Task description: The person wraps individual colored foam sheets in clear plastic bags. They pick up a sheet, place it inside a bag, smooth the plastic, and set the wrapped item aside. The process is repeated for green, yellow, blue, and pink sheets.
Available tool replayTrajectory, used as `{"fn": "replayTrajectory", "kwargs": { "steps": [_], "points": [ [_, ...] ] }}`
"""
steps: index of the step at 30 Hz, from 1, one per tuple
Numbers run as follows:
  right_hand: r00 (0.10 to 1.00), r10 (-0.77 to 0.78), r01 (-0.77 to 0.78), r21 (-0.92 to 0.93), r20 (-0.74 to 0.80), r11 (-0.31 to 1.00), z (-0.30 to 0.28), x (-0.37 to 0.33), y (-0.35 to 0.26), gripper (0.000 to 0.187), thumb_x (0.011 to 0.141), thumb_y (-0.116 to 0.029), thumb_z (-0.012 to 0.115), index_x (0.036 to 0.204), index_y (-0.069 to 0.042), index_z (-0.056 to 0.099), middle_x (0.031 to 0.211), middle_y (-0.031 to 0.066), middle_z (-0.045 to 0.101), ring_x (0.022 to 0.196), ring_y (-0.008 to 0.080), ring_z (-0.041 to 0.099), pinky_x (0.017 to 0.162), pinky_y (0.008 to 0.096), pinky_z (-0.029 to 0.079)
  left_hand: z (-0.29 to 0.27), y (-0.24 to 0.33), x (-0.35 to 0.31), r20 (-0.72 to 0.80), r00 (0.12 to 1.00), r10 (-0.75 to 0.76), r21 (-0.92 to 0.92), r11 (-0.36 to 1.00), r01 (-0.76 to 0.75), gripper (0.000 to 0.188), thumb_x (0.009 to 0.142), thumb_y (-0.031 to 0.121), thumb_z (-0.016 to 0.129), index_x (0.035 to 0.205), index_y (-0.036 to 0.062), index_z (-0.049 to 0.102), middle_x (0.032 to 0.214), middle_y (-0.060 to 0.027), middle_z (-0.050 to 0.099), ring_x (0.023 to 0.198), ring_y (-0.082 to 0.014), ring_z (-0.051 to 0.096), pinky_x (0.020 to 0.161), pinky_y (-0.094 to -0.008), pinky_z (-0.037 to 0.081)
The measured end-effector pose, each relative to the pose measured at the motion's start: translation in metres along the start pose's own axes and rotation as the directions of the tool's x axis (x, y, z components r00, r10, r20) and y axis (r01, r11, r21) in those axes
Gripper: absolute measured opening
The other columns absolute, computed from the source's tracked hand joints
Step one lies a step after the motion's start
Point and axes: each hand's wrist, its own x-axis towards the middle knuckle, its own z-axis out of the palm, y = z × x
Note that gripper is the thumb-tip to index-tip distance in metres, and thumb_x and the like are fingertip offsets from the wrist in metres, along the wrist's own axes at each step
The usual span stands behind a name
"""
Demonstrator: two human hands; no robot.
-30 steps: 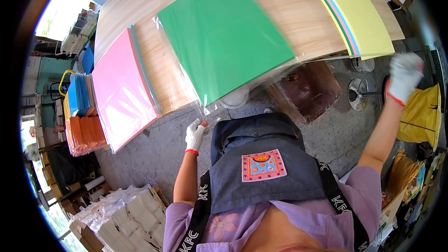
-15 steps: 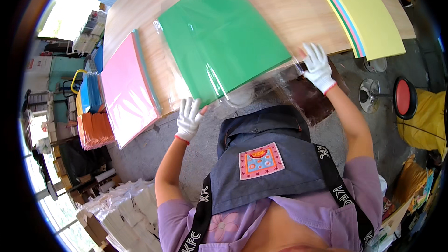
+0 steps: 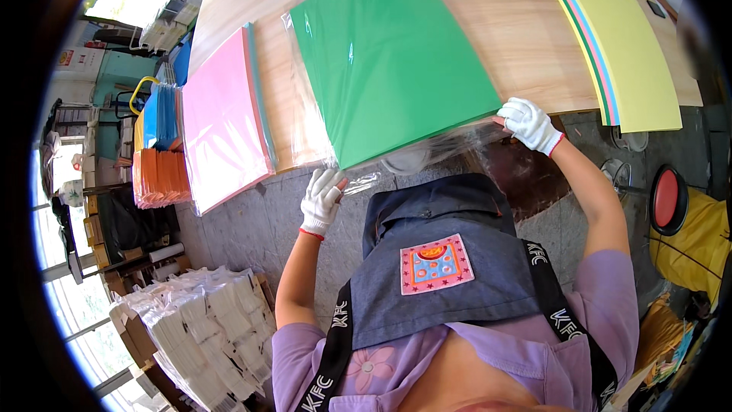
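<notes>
Spanning clear plastic sleeve [image 3: 362, 182] | left grip [image 3: 322, 202], right grip [image 3: 531, 126] half-curled at its near edge, hold unclear | green sheets [image 3: 396, 69] beyond both; wide spacing likely spreads film

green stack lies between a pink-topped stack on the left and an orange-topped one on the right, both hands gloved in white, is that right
Not quite: the right-hand stack is yellow on top, not orange, as the head view shows. The green stack does lie between it and the pink-topped stack, with left hand and right hand gloved in white.
</notes>
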Motion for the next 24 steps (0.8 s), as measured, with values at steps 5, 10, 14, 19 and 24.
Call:
{"fn": "replayTrajectory", "kwargs": {
  "steps": [5,10,14,19,24],
  "points": [
    [0.953,0.302,-0.302,0.192,0.031,0.934,0.011,-0.006,0.005,0.011,0.084,-0.017,0.075,0.088,-0.010,0.069,0.090,0.0067,0.069,0.088,0.0300,0.068,0.080,0.0400,0.055,0.010,-0.005,0.000,-0.046,0.950,-0.308,-0.210,0.933,0.293,0.020,0.085,0.012,0.068,0.103,0.0088,0.073,0.113,-0.0100,0.073,0.108,-0.0319,0.067,0.096,-0.0419,0.052],
    [0.739,0.673,-0.663,0.213,0.030,0.718,0.032,0.002,-0.002,0.020,0.091,-0.024,0.067,0.084,-0.007,0.060,0.083,0.0137,0.065,0.082,0.0375,0.064,0.070,0.0468,0.049,0.024,-0.018,0.014,0.072,0.733,-0.676,-0.372,0.664,0.649,0.030,0.102,0.029,0.056,0.095,0.0046,0.073,0.085,-0.0119,0.072,0.080,-0.0246,0.069,0.074,-0.0360,0.052],
    [0.606,0.791,-0.737,0.320,-0.078,0.596,0.052,0.008,-0.006,0.025,0.096,-0.026,0.066,0.085,-0.006,0.054,0.079,0.0152,0.065,0.078,0.0391,0.064,0.068,0.0462,0.049,0.033,-0.021,0.029,0.121,0.627,-0.770,-0.501,0.498,0.708,0.043,0.104,0.037,0.052,0.088,0.0025,0.070,0.073,-0.0067,0.067,0.072,-0.0152,0.063,0.068,-0.0320,0.049],
    [0.477,0.868,-0.814,0.303,-0.139,0.496,0.063,0.023,-0.009,0.026,0.097,-0.030,0.065,0.090,-0.006,0.056,0.079,0.0162,0.068,0.075,0.0395,0.067,0.066,0.0473,0.050,0.053,-0.033,0.027,0.244,0.483,-0.841,-0.640,0.234,0.731,0.036,0.103,0.033,0.055,0.087,0.0027,0.069,0.073,-0.0039,0.065,0.067,-0.0119,0.060,0.064,-0.0286,0.049],
    [0.323,0.946,-0.941,-0.111,-0.002,0.321,0.063,0.048,-0.011,0.028,0.097,-0.039,0.060,0.099,-0.011,0.057,0.082,0.0167,0.071,0.077,0.0387,0.070,0.066,0.0505,0.051,0.068,-0.032,0.027,0.330,0.300,-0.895,-0.728,-0.039,0.684,0.022,0.099,0.023,0.063,0.091,0.0032,0.068,0.075,-0.0030,0.065,0.066,-0.0111,0.059,0.063,-0.0274,0.049]
  ]
}}
